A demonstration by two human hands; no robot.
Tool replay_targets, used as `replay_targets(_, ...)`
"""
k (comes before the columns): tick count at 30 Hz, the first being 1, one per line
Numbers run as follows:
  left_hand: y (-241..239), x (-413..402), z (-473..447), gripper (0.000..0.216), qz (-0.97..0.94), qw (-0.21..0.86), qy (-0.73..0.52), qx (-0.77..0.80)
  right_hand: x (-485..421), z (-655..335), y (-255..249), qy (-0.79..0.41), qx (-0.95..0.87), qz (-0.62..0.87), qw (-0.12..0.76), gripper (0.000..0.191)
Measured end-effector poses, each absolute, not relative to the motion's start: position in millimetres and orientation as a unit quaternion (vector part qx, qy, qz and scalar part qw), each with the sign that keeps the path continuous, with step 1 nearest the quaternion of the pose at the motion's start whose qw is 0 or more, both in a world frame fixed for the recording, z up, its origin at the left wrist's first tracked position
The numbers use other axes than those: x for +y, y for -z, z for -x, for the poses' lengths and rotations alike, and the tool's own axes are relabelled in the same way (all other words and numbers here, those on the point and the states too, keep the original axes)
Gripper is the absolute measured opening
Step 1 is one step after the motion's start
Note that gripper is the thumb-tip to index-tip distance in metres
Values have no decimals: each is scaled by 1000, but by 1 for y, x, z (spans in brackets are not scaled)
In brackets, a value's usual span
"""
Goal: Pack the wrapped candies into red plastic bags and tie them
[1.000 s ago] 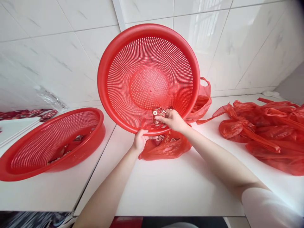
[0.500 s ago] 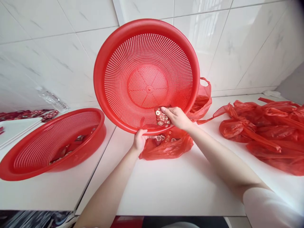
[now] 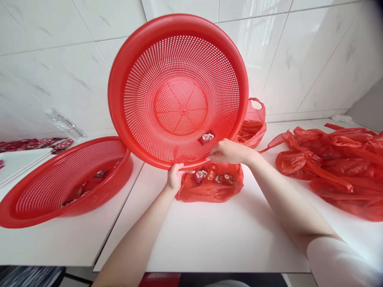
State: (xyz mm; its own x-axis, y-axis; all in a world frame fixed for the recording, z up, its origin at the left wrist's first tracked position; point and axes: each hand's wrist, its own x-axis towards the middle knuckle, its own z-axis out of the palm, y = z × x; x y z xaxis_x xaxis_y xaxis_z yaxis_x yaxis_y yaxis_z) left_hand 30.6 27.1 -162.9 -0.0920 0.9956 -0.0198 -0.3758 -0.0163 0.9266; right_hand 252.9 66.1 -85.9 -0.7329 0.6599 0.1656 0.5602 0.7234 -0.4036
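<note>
A large red perforated plastic basket is tilted up with its inside facing me. My left hand is closed on its lower rim. My right hand has its fingers curled at the lower right rim, closed on the basket; its fingertips are partly hidden. One small dark red printed packet lies inside the basket, just beyond my right hand. Under the rim sits an opened red plastic bag with several printed packets in it.
To the left stands a second red basket with some packets inside. Red plastic bags are heaped at right, and another red bag stands behind the tilted basket. A clear plastic container rests by the tiled wall.
The packet that my right hand held is out of its fingers, and that hand has moved to the rim. The basket has shifted slightly up and left. Another packet shows inside it.
</note>
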Motion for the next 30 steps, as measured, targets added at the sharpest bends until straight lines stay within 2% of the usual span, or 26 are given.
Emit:
replay_targets(2, 164, 26, -32, 13, -368, 579, -586, 432, 68, -251, 88, -93, -907, 344, 226, 27)
replay_targets(4, 164, 24, -34, 13, -372, 589, -574, 430, 72, -250, 93, -24, -891, 375, 255, 22)
replay_targets(8, 162, 20, -40, 15, -384, 623, -547, 407, 83, -249, 107, 45, -875, 445, 183, 23)
replay_targets(12, 163, 20, -42, 18, -388, 628, -542, 401, 85, -250, 109, -2, -892, 432, 136, 22)
replay_targets(18, 165, 27, -36, 18, -375, 594, -585, 406, 74, -250, 91, -142, -904, 336, 224, 19)
replay_targets(22, 162, 31, -31, 21, -358, 596, -602, 392, 67, -250, 85, -225, -911, 275, 211, 15)
replay_targets(24, 161, 32, -30, 18, -357, 592, -618, 375, 65, -249, 86, -219, -913, 272, 209, 20)
replay_targets(28, 158, 33, -28, 17, -338, 591, -643, 350, 68, -251, 92, -146, -895, 348, 239, 45)
replay_targets(30, 156, 33, -27, 18, -333, 600, -641, 344, 72, -252, 96, -114, -880, 378, 263, 49)
